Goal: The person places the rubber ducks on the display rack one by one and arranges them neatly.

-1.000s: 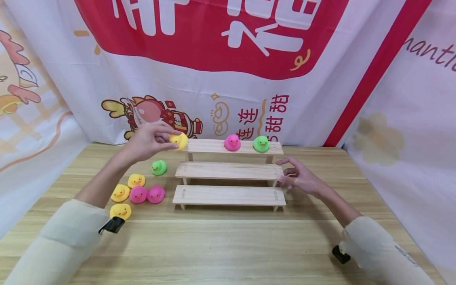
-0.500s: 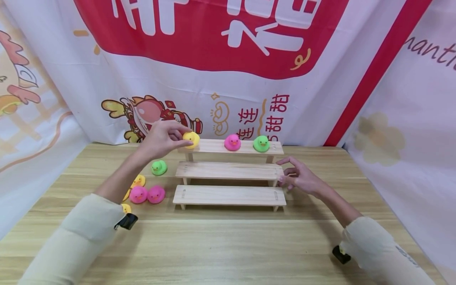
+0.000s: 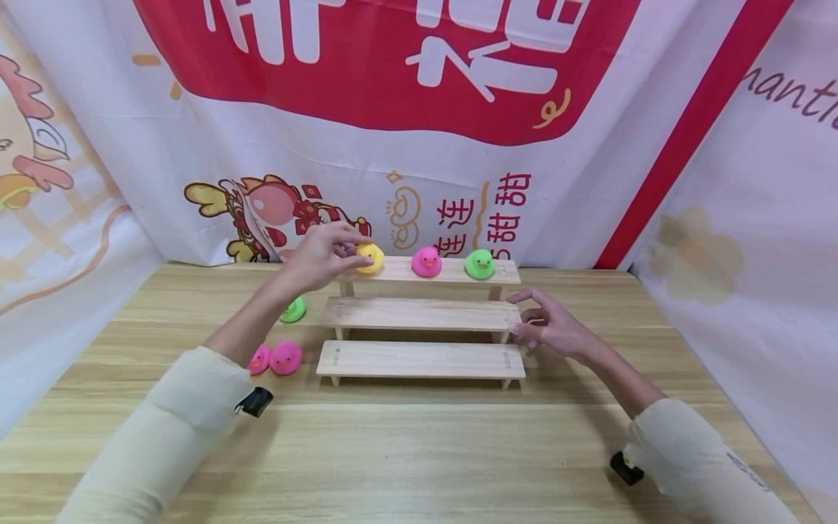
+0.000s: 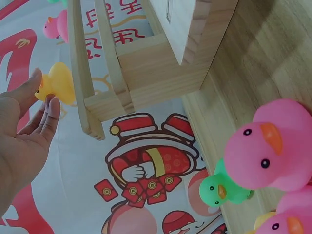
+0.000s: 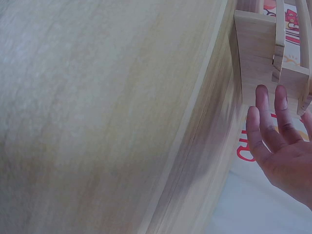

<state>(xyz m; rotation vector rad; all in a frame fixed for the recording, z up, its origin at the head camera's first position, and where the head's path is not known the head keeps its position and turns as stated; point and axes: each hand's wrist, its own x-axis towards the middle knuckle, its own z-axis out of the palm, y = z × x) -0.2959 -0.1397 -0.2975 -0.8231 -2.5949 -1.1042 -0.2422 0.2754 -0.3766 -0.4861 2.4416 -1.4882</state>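
Note:
My left hand (image 3: 322, 256) pinches a yellow rubber duck (image 3: 372, 258) between thumb and fingers, at the left part of the top step of a three-step wooden stand (image 3: 422, 314). In the left wrist view that yellow duck (image 4: 59, 83) is right at the board's edge. Along the same step sit a pink duck (image 3: 427, 262) and, at the right, a green duck (image 3: 481, 264). My right hand (image 3: 553, 329) is at the stand's right end, its extended fingers (image 5: 263, 105) touching the side in the right wrist view.
Left of the stand, a green duck (image 3: 294, 311) and two pink ducks (image 3: 286, 358) rest on the wooden table (image 3: 419, 451), partly behind my left arm. Yellow ducks there are hidden by the arm in the head view. A printed cloth (image 3: 366, 175) hangs behind the stand.
My left hand has carried the yellow duck rightward along the top step, towards the pink one. Its forearm now covers the yellow ducks on the table. The right hand stays put.

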